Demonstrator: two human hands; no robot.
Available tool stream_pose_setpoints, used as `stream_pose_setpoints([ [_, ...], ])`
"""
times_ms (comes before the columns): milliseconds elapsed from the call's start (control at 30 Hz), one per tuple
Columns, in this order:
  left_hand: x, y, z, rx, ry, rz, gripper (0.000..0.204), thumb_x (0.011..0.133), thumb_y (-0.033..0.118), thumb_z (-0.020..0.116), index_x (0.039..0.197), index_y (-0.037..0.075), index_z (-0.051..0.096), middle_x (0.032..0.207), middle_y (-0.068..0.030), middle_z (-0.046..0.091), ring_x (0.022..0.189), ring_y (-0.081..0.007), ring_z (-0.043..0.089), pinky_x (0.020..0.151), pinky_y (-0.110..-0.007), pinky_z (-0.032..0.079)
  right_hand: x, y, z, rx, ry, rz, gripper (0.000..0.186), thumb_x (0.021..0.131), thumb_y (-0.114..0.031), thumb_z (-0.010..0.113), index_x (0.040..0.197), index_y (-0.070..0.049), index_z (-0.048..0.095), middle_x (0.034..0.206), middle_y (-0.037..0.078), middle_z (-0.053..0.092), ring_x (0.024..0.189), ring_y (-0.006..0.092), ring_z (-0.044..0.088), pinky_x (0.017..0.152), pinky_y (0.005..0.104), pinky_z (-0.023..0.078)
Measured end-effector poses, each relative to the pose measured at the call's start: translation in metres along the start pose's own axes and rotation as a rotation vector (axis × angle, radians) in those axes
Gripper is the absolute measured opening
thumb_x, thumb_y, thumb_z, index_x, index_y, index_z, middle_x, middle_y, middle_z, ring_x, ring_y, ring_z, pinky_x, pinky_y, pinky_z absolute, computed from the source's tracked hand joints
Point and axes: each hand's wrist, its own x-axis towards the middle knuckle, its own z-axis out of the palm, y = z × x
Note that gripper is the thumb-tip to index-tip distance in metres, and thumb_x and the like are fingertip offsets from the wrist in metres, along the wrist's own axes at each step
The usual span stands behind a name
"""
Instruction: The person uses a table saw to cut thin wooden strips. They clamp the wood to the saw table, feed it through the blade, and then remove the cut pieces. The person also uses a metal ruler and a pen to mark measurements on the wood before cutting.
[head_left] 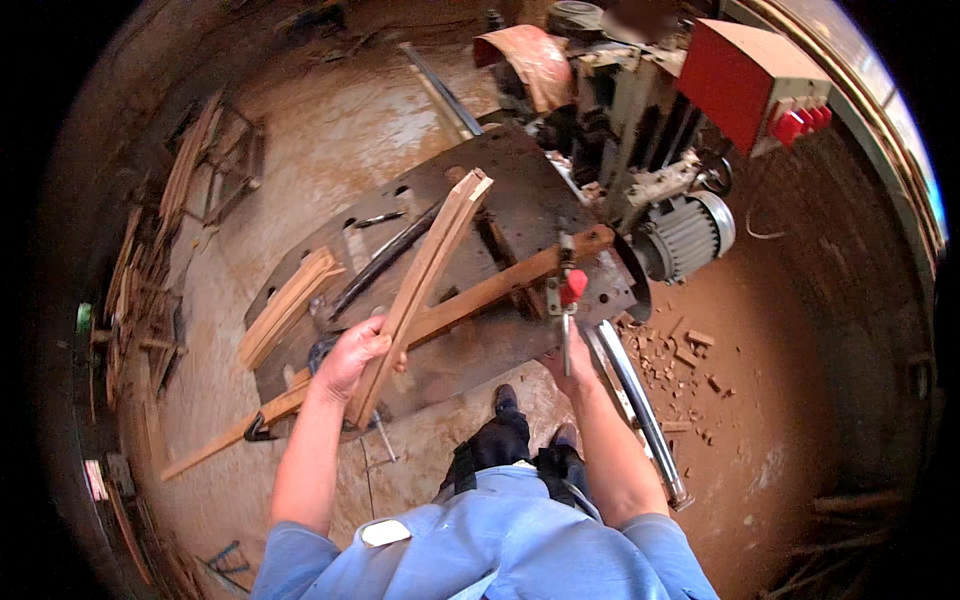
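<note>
My left hand [350, 358] is closed around the lower part of a pair of long wooden strips [425, 262], held together and slanting up to the right over the metal table [450, 375]. Beneath them a long wooden bar [510, 280] crosses the table toward a clamp with a red knob [573, 287]. My right hand [568, 365] is at the table's near right edge, closed about the clamp's thin metal lever [567, 345]; some of its fingers are hard to see.
More wooden strips [290, 305] lie on the table's left, near a dark bar [385, 260]. A round blade [632, 270] and motor [690, 238] stand at right, below a red switch box [750, 85]. A chrome rail [640, 410] runs alongside offcuts [690, 355] on the floor.
</note>
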Motion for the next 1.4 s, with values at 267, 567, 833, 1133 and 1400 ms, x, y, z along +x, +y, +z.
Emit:
stream_pose_setpoints([
  [267,-0.083,-0.050,0.029,-0.255,-0.012,0.120,0.055,0.087,0.032,0.067,0.121,-0.007,0.051,0.103,-0.0182,0.062,0.088,-0.0298,0.065,0.075,-0.040,0.054,-0.022,0.000,-0.020,-0.017,-0.007,0.067,0.056,0.098,-0.054,0.039,0.134,-0.011,0.044,0.127,0.011,0.057,0.115,0.0298,0.055,0.097,0.0553,0.040],
  [567,-0.120,-0.084,0.061,-0.334,-0.063,0.173,0.060,0.086,0.035,0.066,0.124,-0.008,0.049,0.105,-0.0175,0.062,0.091,-0.0276,0.064,0.079,-0.039,0.052,-0.069,0.001,-0.064,-0.127,-0.080,0.099,0.064,0.096,-0.059,0.039,0.138,-0.010,0.039,0.133,0.011,0.053,0.120,0.0313,0.052,0.097,0.0598,0.039],
  [833,-0.133,-0.109,0.067,-0.416,-0.024,0.091,0.062,0.085,0.033,0.069,0.126,-0.008,0.048,0.109,-0.0189,0.060,0.093,-0.0305,0.063,0.079,-0.042,0.052,-0.114,0.007,-0.092,-0.155,-0.075,0.125,0.068,0.094,-0.062,0.042,0.135,-0.008,0.040,0.130,0.013,0.054,0.121,0.0314,0.052,0.095,0.0587,0.041],
  [1133,-0.133,-0.111,0.076,-0.398,-0.084,0.092,0.061,0.087,0.032,0.067,0.128,-0.007,0.046,0.113,-0.0194,0.059,0.094,-0.0316,0.063,0.080,-0.043,0.053,-0.139,0.011,-0.115,-0.136,-0.116,0.141,0.062,0.094,-0.061,0.043,0.129,-0.009,0.044,0.122,0.010,0.058,0.111,0.0257,0.057,0.090,0.0542,0.046],
  [1400,-0.140,-0.095,0.078,-0.234,0.007,0.075,0.052,0.092,0.028,0.060,0.128,-0.006,0.046,0.111,-0.0197,0.062,0.090,-0.0266,0.066,0.083,-0.039,0.053,-0.165,0.012,-0.160,-0.828,0.033,0.055,0.049,0.097,-0.047,0.046,0.099,-0.001,0.062,0.087,0.016,0.068,0.074,0.0224,0.066,0.064,0.0363,0.053],
])
